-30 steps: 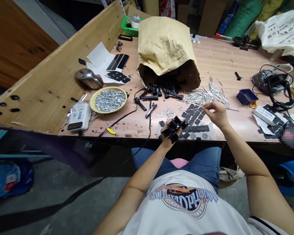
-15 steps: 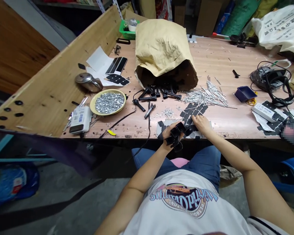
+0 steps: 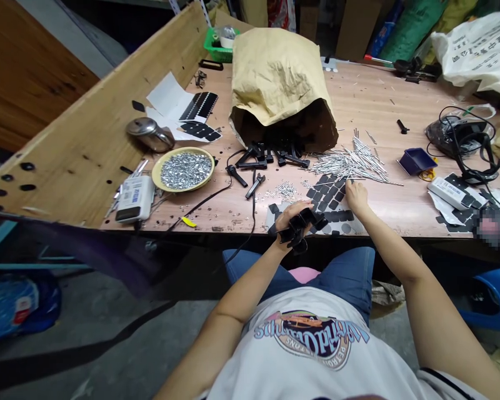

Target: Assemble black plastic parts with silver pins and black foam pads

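Workbench (image 3: pixel 383 100) — left hand (image 3: pixel 289 213) grips black parts (image 3: pixel 305 224), right hand (image 3: pixel 355 197) on pads (image 3: pixel 330 191).

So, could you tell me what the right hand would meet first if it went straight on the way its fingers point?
The right hand rests on the black pads, fingers pointing away. Straight on, it would probably meet the heap of metal pins first, just beyond the pads.

Left hand (image 3: pixel 289 219) grips black plastic parts (image 3: pixel 302 225) at surface (image 3: pixel 400 205) edge; right hand (image 3: pixel 355 197) rests on black pads (image 3: pixel 331 191).
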The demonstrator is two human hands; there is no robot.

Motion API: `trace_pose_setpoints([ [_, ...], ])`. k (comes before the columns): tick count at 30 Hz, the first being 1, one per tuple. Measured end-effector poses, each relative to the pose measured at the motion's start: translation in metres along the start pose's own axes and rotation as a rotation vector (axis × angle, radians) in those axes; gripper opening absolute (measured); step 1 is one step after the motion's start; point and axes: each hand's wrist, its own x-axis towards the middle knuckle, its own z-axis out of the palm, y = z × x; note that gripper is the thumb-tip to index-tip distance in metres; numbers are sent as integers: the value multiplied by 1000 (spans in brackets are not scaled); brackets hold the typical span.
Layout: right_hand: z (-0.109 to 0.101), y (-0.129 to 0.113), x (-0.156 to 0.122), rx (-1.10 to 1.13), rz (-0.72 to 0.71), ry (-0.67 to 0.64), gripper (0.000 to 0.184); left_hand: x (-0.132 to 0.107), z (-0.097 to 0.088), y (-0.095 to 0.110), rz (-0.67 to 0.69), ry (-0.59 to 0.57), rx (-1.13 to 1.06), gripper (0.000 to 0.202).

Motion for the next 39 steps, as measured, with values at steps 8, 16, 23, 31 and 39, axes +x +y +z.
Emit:
trace_pose_setpoints([
  [8, -41, 12, -44, 966, -446, 715, 35, -4, 4, -13, -102, -35, -53, 27],
  [16, -94, -45, -127, 1053, -963, 890, 37, -3, 12, -13, -96, -60, -32, 24],
  [23, -76, -47, -123, 685, -1028, 901, 22, -4, 7, -9, -53, -106, 104, 22],
  [31, -82, -44, -128, 740, -1022, 921, 21, -5, 7, -9, 7, -117, 152, 23],
  [39, -77, -44, -132, 684, -975, 956, 19, -4, 6, -9, 32, -132, 193, 24],
])
